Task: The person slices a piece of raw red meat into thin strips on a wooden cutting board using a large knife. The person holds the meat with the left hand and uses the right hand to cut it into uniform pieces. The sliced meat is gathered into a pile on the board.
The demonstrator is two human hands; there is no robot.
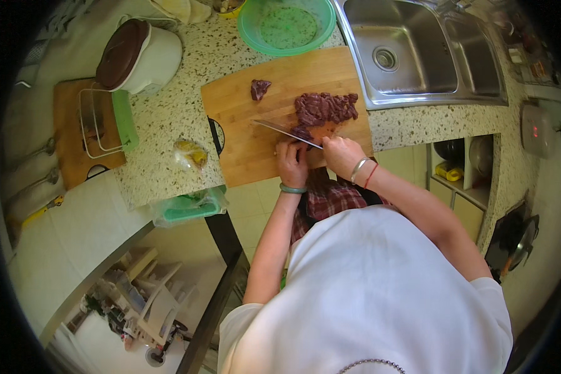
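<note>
On the wooden cutting board [255, 149], the right hand [341, 154] is clenched on the handle of a knife [287, 133] whose blade runs leftward, just above the left hand [291, 163], which presses down dark red meat [302, 133]; cut pieces [325, 107] lie beyond
</note>
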